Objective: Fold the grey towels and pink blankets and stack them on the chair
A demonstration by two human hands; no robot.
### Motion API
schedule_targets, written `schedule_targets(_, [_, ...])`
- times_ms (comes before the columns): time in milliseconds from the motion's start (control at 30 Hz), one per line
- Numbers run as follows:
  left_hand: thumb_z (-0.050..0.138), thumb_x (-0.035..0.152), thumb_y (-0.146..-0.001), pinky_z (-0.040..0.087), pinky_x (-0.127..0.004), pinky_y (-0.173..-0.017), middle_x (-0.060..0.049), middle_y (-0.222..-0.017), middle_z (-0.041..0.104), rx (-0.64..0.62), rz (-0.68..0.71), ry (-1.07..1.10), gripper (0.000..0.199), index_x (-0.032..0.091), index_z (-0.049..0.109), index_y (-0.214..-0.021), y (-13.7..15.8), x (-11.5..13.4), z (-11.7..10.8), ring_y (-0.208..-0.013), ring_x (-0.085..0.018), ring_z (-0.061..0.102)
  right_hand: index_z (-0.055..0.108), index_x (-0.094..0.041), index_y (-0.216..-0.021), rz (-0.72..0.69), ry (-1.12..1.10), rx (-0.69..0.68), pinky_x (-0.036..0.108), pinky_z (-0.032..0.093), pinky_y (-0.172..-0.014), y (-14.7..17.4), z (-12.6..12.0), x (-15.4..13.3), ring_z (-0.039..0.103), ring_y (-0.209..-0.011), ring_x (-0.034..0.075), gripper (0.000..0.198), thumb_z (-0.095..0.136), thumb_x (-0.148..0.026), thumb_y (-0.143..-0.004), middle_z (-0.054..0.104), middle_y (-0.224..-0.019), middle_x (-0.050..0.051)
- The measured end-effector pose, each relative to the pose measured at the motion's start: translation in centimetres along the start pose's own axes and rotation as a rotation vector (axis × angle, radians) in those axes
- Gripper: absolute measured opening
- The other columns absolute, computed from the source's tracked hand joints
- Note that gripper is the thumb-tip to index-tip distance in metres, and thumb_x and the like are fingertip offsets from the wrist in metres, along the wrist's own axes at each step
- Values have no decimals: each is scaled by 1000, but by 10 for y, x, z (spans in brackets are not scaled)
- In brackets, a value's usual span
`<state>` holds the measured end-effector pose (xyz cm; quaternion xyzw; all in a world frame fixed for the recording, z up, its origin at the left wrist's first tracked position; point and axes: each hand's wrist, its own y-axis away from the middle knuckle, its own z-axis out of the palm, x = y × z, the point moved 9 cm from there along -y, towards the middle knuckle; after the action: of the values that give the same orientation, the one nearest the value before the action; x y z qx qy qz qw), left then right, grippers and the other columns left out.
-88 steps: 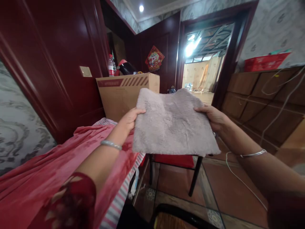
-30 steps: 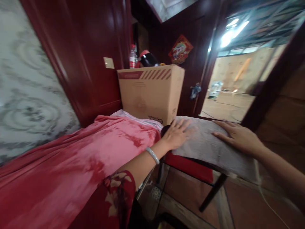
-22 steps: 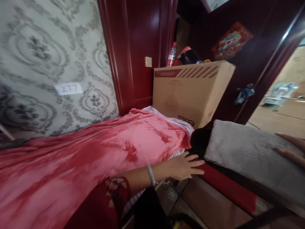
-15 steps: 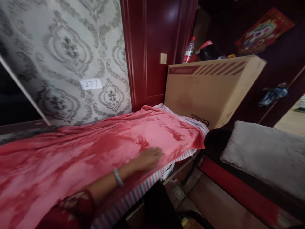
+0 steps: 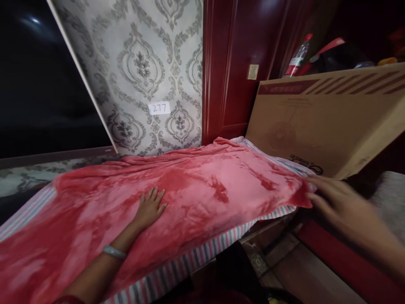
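Note:
A pink-red plush blanket [image 5: 190, 198] lies spread over a striped sheet [image 5: 202, 253], with loose folds along its wall side. My left hand [image 5: 150, 207] rests flat on the blanket, fingers spread, a pale bangle [image 5: 114, 252] on the wrist. At the blanket's right end is my right hand [image 5: 341, 202], smeared by motion. Its fingertips and thumb reach the blanket's edge near the corner; whether they grip the cloth is unclear. The striped sheet shows along the near side and at both ends.
A large cardboard box [image 5: 303, 122] stands past the right end, a bottle [image 5: 297, 57] upright on or behind its top. A dark screen [image 5: 47, 93] is at left. A paper marked 277 [image 5: 159, 108] is on the wall. A grey fluffy cover [image 5: 390, 200] sits at far right.
My left hand has moved left across the blanket and now lies with fingers spread. My right hand has come into view at the blanket's right end. The view has turned left.

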<state>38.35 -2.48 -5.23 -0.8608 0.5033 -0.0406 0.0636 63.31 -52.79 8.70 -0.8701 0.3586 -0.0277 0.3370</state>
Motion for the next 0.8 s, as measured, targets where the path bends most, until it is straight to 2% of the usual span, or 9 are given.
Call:
schedule_targets(67, [43,42,-95,21,-62,-120,-18,-162,34,18,0,18,62,17,45,-152,2,1,1,-152,-36,27,62,-27,-134,-108,-203,-143,51,45,-111,-17,68,-62,56,-129,32,50,46,-53,-95,60,-140,13])
schedule_targets(167, [44,42,-96,21,-61,-120,-18,-161,35,34,-2,35,61,18,45,-152,2,2,1,-151,-35,28,54,-20,-145,-212,-338,-346,52,38,-116,-36,161,-150,48,-138,32,58,44,-47,-95,48,-152,16])
schedule_targets(267, [43,43,-97,21,-61,-120,-18,-162,35,27,0,32,61,19,43,-153,3,2,0,-152,-35,27,39,-16,-155,-278,-308,-495,54,28,-120,-53,227,-217,34,-148,33,68,47,-43,-94,33,-161,18])
schedule_targets(333, [42,44,-98,21,-61,-120,-17,-163,33,10,-10,28,61,20,42,-154,5,1,1,-152,-35,26,31,-17,-158,-263,-260,-550,56,22,-121,-65,256,-244,24,-152,32,68,44,-42,-96,24,-165,17])
schedule_targets(433, [41,45,-98,20,-61,-120,-17,-164,32,-9,-10,40,60,22,42,-154,7,1,1,-153,-35,25,28,-19,-160,-211,-180,-596,61,18,-120,-76,287,-261,14,-154,33,67,38,-45,-99,15,-167,15])
schedule_targets(567, [44,43,-98,22,-64,-119,-12,-164,34,-4,13,74,56,29,45,-152,10,2,2,-153,-36,24,32,-22,-159,-231,-119,-652,65,13,-120,-70,317,-259,14,-154,35,66,37,-51,-100,18,-167,13])
schedule_targets(800, [46,37,-98,18,-67,-120,-5,-162,39,16,104,133,55,33,42,-152,12,4,9,-152,-33,28,31,-29,-159,-231,-104,-631,61,11,-121,-63,338,-247,13,-155,30,62,35,-50,-101,18,-168,7])
